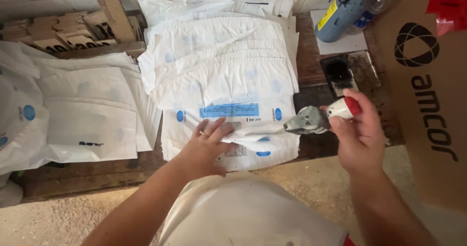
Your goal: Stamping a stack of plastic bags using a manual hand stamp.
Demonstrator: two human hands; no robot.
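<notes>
Head view: left hand lay flat, fingers spread, on the near white bag atop the desk. Right hand, grip closed around an inky stamp, hovered right. Could smear if pressed crooked.

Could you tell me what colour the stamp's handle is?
White with a red end, seen in the head view.

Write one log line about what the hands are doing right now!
left hand: flat on top white bag | right hand: holds stamp beside stack | ink pad: beyond right hand
</notes>
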